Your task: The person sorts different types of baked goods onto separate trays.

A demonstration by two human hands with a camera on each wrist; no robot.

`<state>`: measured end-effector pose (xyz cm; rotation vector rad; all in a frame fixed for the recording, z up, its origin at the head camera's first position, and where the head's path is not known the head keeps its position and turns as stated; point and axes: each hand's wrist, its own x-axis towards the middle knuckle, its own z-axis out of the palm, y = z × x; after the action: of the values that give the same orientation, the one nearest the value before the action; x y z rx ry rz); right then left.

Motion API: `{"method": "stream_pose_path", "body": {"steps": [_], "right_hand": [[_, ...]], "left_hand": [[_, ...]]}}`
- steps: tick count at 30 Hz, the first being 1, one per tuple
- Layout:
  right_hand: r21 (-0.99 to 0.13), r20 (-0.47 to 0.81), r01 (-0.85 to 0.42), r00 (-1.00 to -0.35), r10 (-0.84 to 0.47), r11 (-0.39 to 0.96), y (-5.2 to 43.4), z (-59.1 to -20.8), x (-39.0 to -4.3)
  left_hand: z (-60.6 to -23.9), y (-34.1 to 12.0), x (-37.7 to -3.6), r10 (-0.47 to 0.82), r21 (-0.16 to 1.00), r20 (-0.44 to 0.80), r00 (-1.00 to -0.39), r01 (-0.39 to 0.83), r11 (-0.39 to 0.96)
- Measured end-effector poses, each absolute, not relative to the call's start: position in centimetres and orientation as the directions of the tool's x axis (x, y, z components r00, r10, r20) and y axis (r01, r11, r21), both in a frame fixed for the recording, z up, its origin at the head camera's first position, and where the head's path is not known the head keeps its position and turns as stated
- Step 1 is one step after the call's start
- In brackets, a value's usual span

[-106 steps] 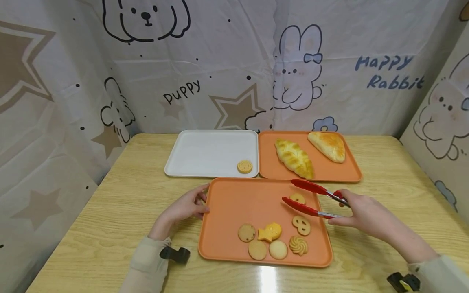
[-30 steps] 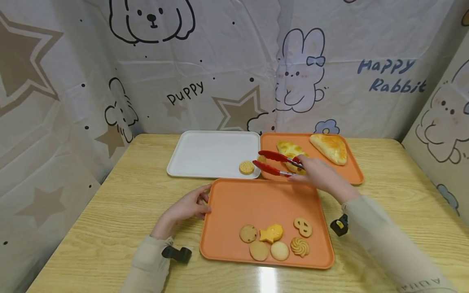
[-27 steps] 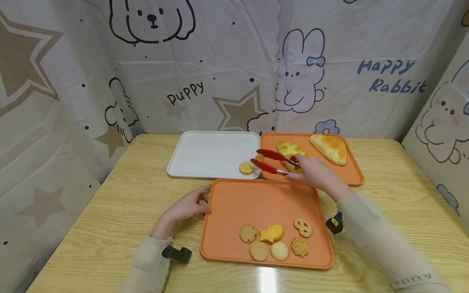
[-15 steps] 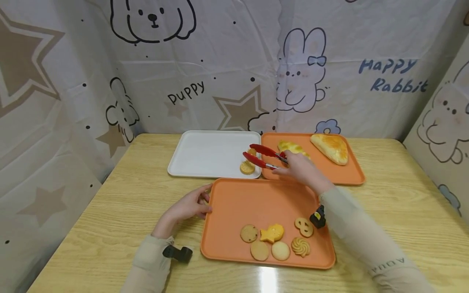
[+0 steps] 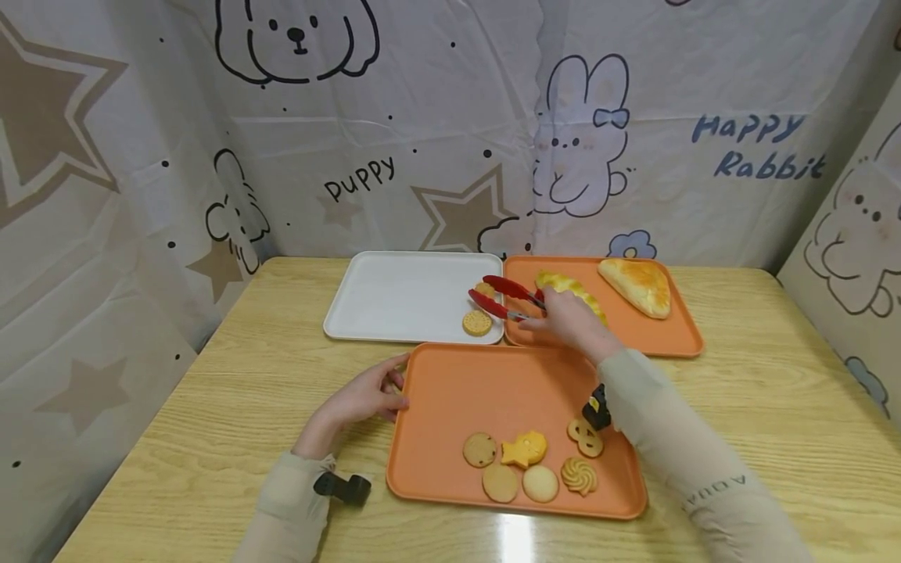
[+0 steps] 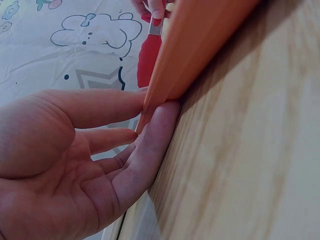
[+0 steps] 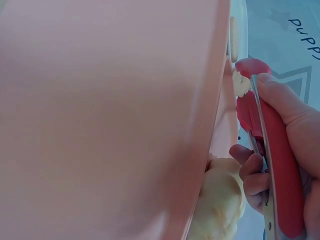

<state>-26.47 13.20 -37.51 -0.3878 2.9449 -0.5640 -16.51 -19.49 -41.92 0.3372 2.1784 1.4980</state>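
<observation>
My left hand [image 5: 364, 393] pinches the left rim of the near orange tray [image 5: 457, 383], thumb and fingers around the edge in the left wrist view. With my right hand [image 5: 572, 319] I grip red-tipped metal tongs [image 5: 501, 308], reaching across to the white tray [image 5: 394, 297]. Between the tong tips is a small cookie [image 5: 485, 290], at the white tray's right end, just behind a round dotted biscuit [image 5: 477, 322]. On the near tray lie a fish-shaped cookie [image 5: 524, 450], a pretzel cookie [image 5: 586, 438], a swirl cookie [image 5: 579, 475] and several round ones.
A second orange tray [image 5: 658, 342] stands at the back right, against the white one. It bears a braided bread [image 5: 586, 297], partly hidden by my right hand, and a triangular pastry [image 5: 637, 288]. A printed cloth [image 5: 450, 117] hangs behind the wooden table [image 5: 246, 375].
The tongs have carried a cookie from the near orange tray's upper right, left and back over the braided bread, to the white tray's right end. My left hand keeps its hold on the rim.
</observation>
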Motion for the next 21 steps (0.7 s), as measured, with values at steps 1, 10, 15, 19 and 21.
{"method": "stream_pose_path", "body": {"steps": [1,10,15,19,21], "right_hand": [[-0.381,-0.071,-0.223,-0.961,-0.269,0.897,13.2,-37.5,-26.5],[-0.379,-0.055,-0.227,-0.962,-0.267,0.897,13.3,-37.4,-26.1],[-0.358,-0.04,-0.242,-0.961,-0.274,0.902,13.6,-37.2,-25.5],[-0.341,-0.032,-0.254,-0.959,-0.281,0.905,13.9,-37.2,-25.0],[-0.335,-0.023,-0.268,-0.956,-0.293,0.903,14.1,-37.2,-24.7]], "left_hand": [[-41.9,-19.5,-16.5,0.452,0.925,-0.24,-0.859,-0.062,0.374],[-41.8,-19.4,-16.5,0.45,0.924,-0.24,-0.86,-0.061,0.377],[-41.9,-19.4,-16.6,0.449,0.925,-0.239,-0.861,-0.062,0.374],[-41.9,-19.4,-16.6,0.455,0.926,-0.239,-0.858,-0.061,0.371],[-41.9,-19.4,-16.6,0.456,0.928,-0.239,-0.857,-0.063,0.368]]}}
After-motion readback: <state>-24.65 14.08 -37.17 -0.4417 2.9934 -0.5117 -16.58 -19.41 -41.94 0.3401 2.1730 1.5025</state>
